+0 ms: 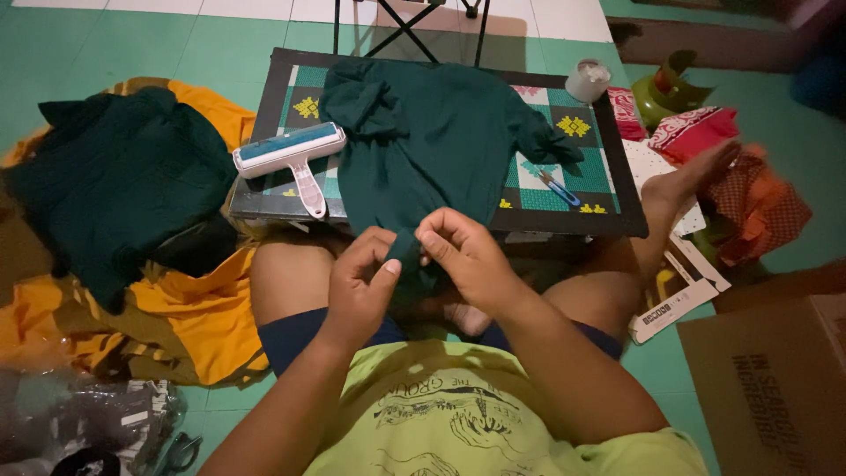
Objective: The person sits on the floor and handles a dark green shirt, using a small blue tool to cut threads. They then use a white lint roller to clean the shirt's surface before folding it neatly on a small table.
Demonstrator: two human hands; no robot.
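I pinch the dark green shirt's [423, 141] hem at frame centre, left hand [361, 282] and right hand [467, 256] fingers clamped on it. Keeping the cloth taut over the desk [617, 220] seems wise.

The cardboard box [775, 379] is cut off by the frame's right edge.

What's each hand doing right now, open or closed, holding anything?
Left hand: closed, pinching the hem of the dark green shirt.
Right hand: closed, pinching the same hem.

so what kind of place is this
Probably a home floor used for garment work: a person sits on green tiles at a low table, with a dark green shirt and piled clothes.
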